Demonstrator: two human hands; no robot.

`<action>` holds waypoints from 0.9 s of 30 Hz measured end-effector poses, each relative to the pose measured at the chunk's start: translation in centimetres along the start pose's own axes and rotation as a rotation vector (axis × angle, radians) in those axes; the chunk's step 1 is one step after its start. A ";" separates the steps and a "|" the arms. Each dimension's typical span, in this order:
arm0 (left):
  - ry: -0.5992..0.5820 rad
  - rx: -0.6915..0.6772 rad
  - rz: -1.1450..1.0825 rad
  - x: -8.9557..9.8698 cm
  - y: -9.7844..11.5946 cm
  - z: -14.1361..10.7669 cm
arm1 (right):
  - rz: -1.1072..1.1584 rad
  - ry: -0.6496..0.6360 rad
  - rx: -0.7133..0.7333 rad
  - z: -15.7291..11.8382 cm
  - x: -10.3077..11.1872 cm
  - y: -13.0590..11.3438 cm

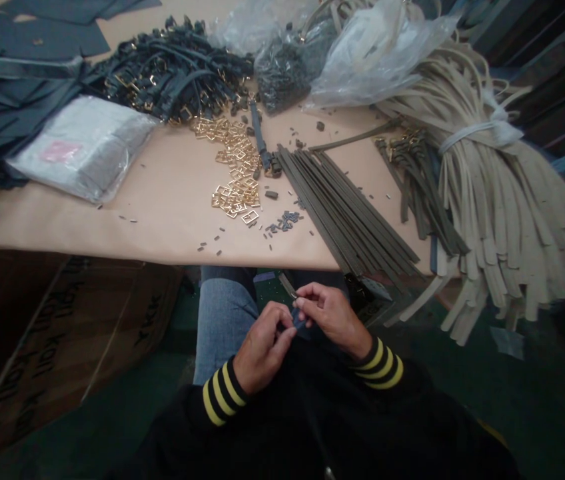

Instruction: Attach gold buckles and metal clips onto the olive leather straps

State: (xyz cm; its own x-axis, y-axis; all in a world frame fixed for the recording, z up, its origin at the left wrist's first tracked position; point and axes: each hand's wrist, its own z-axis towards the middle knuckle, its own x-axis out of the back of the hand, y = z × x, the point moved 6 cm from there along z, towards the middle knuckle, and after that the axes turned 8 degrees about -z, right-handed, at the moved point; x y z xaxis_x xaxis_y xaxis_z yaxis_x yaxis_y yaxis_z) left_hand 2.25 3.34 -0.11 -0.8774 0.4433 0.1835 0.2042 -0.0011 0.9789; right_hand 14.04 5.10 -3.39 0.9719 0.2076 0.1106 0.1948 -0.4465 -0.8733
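Observation:
Above my lap, just off the table's front edge, my left hand [266, 341] and my right hand [333, 319] meet with fingers pinched. A narrow strap [287, 285] runs between them, its olive-grey end sticking out past my right fingertips. A dark blue part [298, 321] shows between the two hands; its join to the strap is hidden by my fingers. On the table beyond lie gold rectangular buckles [236, 180] in a loose pile. Small grey pieces [285, 221] are scattered nearby, and a row of olive straps [347, 207] overhangs the edge.
Dark buckled straps [172, 73] heap at the back, beside a plastic-wrapped packet [82, 147]. A tied bundle of beige straps [502, 200] hangs over the right side of the paper-covered table [162, 220]. A cardboard box [77, 333] stands at lower left.

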 end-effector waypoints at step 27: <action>0.404 0.406 -0.572 3.0 -4.9 1.5 | 0.031 -0.400 -0.106 -0.9 -0.9 0.6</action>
State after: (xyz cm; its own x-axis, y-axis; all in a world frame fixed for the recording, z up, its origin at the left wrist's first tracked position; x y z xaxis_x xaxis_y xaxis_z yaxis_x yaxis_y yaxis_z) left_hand -0.75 6.08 -4.51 -0.9669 -0.0814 -0.2420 -0.2504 0.4878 0.8363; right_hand 13.42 3.84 -3.60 0.8536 0.5055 -0.1259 0.1994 -0.5403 -0.8175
